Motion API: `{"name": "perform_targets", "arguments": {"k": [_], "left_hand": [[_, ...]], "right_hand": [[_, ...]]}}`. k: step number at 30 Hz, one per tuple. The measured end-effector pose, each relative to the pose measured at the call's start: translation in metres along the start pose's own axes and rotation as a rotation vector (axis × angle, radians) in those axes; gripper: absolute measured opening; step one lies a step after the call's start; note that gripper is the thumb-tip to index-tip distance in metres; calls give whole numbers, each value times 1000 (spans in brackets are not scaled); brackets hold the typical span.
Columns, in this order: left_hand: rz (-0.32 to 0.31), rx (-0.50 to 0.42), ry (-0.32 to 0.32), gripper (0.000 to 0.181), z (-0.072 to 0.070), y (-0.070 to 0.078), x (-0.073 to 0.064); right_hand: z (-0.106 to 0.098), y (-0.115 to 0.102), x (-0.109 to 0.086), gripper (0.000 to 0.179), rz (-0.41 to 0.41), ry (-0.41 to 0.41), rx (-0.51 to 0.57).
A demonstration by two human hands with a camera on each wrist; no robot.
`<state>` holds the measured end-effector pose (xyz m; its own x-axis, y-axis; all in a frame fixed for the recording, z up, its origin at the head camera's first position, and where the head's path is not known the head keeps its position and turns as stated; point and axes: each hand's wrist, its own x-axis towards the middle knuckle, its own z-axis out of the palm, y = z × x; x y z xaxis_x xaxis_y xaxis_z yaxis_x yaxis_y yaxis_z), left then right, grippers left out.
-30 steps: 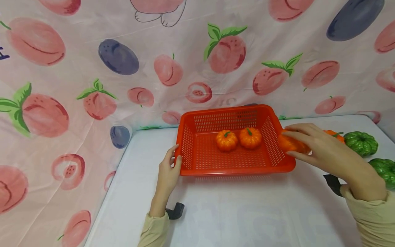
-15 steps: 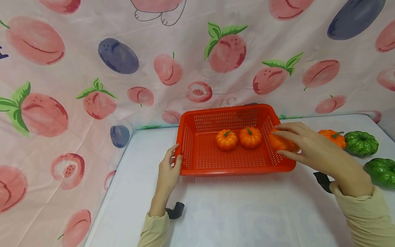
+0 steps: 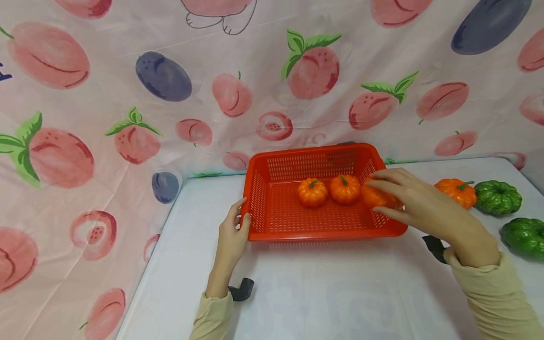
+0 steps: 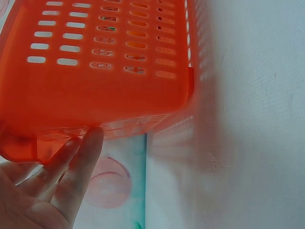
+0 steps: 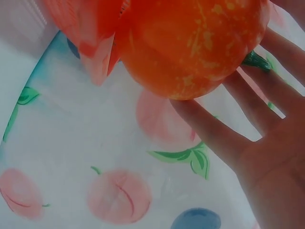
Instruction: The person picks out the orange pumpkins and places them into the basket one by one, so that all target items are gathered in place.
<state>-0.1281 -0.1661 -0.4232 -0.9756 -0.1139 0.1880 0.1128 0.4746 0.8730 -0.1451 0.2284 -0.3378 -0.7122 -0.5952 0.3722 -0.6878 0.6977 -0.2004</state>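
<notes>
My right hand (image 3: 425,205) grips a small orange pumpkin (image 3: 376,196) over the right end of the red plastic basket (image 3: 323,236). In the right wrist view that pumpkin (image 5: 186,43) has yellow flecks and a green stem, with my fingers spread around it. Two more orange pumpkins (image 3: 312,192) (image 3: 345,190) sit side by side on the basket's floor. At the basket's left rim, my left hand (image 3: 231,233) holds on with thumb and fingers. The left wrist view shows those fingers (image 4: 78,164) against the slotted basket wall (image 4: 95,90).
Right of the basket an orange pumpkin (image 3: 456,192) lies beside a green pumpkin (image 3: 497,197), with another green one (image 3: 524,238) nearer. A fruit-print cloth (image 3: 229,56) hangs behind the white table (image 3: 323,293).
My right hand has carried the pumpkin leftward, from the basket's right rim to inside its right end. The left hand and basket have stayed put.
</notes>
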Motion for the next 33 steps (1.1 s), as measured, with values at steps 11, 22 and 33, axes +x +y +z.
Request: {"name": "perform_targets", "arguments": {"k": [11, 22, 33], "left_hand": [[14, 15, 8, 43, 0, -1, 0], [5, 4, 3, 43, 0, -2, 0], [-17, 7, 1, 43, 0, -2, 1]], "right_hand": [[10, 0, 5, 56, -28, -17, 23], [20, 1, 10, 52, 7, -71, 38], [31, 4, 12, 50, 38, -120, 64]]}}
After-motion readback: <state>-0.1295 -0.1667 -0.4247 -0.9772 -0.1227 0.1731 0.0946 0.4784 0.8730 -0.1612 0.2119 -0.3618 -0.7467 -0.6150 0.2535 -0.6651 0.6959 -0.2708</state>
